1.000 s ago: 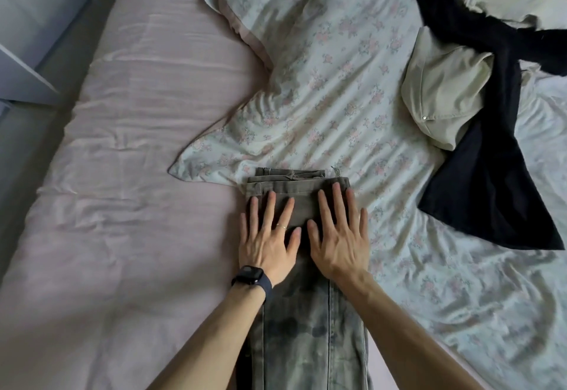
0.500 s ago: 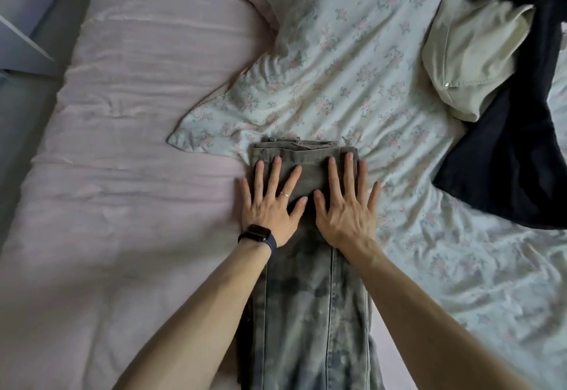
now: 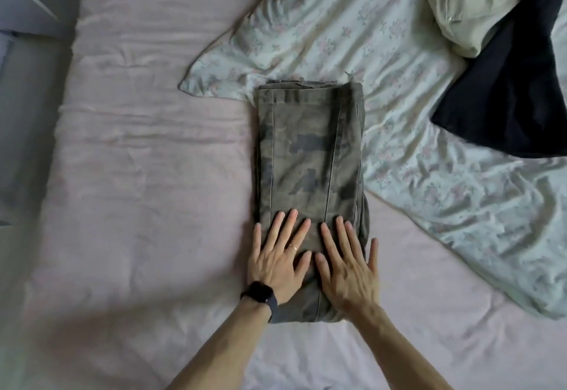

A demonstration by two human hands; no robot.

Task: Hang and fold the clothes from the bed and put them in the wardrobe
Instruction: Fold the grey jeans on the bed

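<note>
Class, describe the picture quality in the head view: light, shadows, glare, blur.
Head view: dim, even light, no glare; a soft shadow lies on the pink sheet at lower left; the camouflage trousers, left hand and right hand are fairly sharp; the far left edge is soft.

We pressed our left hand (image 3: 277, 262) and right hand (image 3: 348, 267) flat on the near end of folded camouflage trousers (image 3: 310, 156) lying on the pink sheet (image 3: 147, 174).

matt camouflage cloth trousers (image 3: 310, 156), wrinkled pink sheet (image 3: 147, 174), creased floral cotton duvet (image 3: 429, 190)
</note>
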